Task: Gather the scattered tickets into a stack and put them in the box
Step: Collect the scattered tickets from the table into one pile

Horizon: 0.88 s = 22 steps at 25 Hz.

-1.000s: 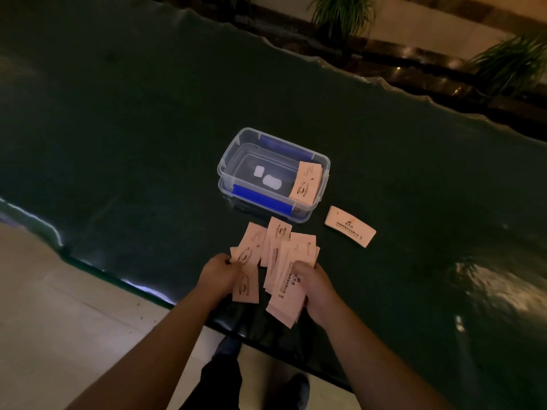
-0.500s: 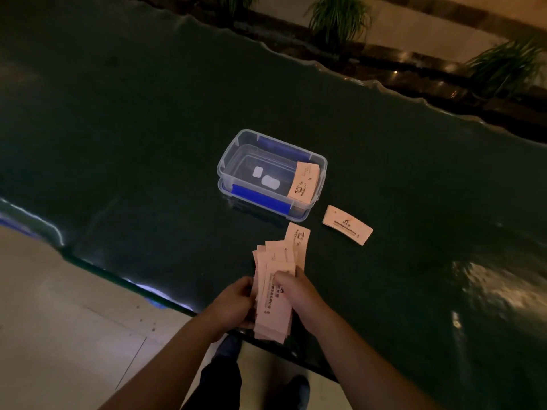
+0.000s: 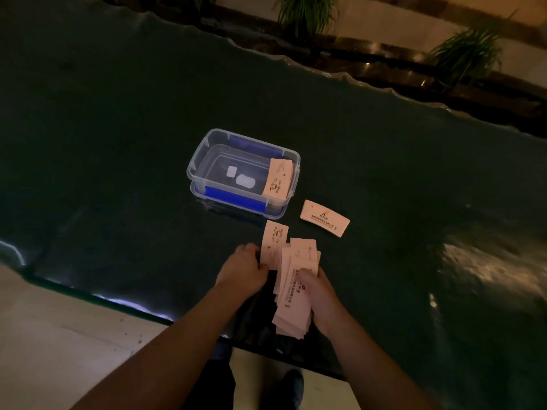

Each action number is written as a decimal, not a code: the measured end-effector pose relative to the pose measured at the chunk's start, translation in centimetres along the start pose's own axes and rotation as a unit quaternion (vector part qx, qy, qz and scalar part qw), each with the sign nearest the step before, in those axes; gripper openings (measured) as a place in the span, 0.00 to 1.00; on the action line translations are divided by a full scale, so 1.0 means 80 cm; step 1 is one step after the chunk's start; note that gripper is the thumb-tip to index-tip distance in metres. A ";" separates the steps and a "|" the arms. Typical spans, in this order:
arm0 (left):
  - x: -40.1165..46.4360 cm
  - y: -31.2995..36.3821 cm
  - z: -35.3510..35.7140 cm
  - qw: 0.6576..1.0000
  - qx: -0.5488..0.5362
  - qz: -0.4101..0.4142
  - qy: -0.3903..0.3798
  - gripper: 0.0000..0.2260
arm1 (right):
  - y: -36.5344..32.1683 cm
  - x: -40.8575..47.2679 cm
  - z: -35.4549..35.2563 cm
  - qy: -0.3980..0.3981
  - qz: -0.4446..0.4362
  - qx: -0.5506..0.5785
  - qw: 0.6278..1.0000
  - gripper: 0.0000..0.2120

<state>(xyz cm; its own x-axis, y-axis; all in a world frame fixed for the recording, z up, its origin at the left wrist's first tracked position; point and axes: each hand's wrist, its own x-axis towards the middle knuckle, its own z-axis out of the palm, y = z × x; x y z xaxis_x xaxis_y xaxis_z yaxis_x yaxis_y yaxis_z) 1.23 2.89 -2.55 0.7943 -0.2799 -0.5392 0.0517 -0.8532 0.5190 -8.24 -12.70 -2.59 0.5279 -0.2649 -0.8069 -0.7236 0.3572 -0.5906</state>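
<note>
A loose stack of pale pink tickets (image 3: 291,294) lies near the table's front edge, with my right hand (image 3: 318,294) gripping it from the right. My left hand (image 3: 244,269) pinches one ticket (image 3: 273,241) that sticks out at the stack's upper left. One more ticket (image 3: 324,218) lies alone on the table to the right of the box. The clear plastic box (image 3: 207,146) with blue clips stands open just beyond my hands. A small pile of tickets (image 3: 278,179) leans inside it against the right wall.
The dark green table (image 3: 118,143) runs wide to both sides, with a wavy far edge. Its front edge (image 3: 133,306) is just under my wrists. Potted plants (image 3: 307,10) stand behind the table. My shoes show on the floor below.
The spread tickets have been drawn together into one stack under my right hand. My left hand moved from the stack's lower left up to the ticket at its upper left.
</note>
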 end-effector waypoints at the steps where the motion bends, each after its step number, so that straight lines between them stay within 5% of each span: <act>1: 0.008 0.009 0.005 1.000 0.030 -0.004 0.007 0.20 | 0.000 0.000 -0.007 0.010 -0.007 0.015 1.000 0.24; 4: 0.023 0.031 0.022 0.993 0.112 -0.031 0.014 0.38 | -0.005 -0.001 -0.029 0.032 -0.009 0.020 0.999 0.23; 7: 0.030 0.040 0.034 0.989 0.139 -0.040 0.039 0.43 | -0.011 -0.004 -0.047 0.038 -0.008 0.012 0.999 0.22; 12: 0.041 0.046 0.042 0.978 0.200 0.063 -0.005 0.39 | -0.018 0.000 -0.065 0.031 -0.014 -0.024 0.999 0.32; 17: 0.041 0.037 0.031 0.966 0.194 0.165 -0.052 0.35 | -0.042 -0.002 -0.063 0.009 -0.033 -0.126 0.991 0.24; 19: 0.037 0.030 0.030 0.974 0.159 0.162 0.006 0.29 | -0.051 0.002 -0.056 -0.001 -0.029 -0.185 0.982 0.26; 22: 0.018 0.024 0.031 0.996 -0.029 0.024 0.077 0.23 | -0.062 0.007 -0.040 -0.018 -0.038 -0.260 0.965 0.29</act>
<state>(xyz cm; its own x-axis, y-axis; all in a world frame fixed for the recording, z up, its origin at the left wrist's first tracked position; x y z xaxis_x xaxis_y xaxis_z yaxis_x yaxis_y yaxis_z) 0.99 -0.26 -4.00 0.8803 -0.2441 -0.4068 0.0437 -0.8121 0.5819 -5.77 -17.49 -0.14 0.5959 -0.2382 -0.7669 -0.8030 -0.1626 -0.5734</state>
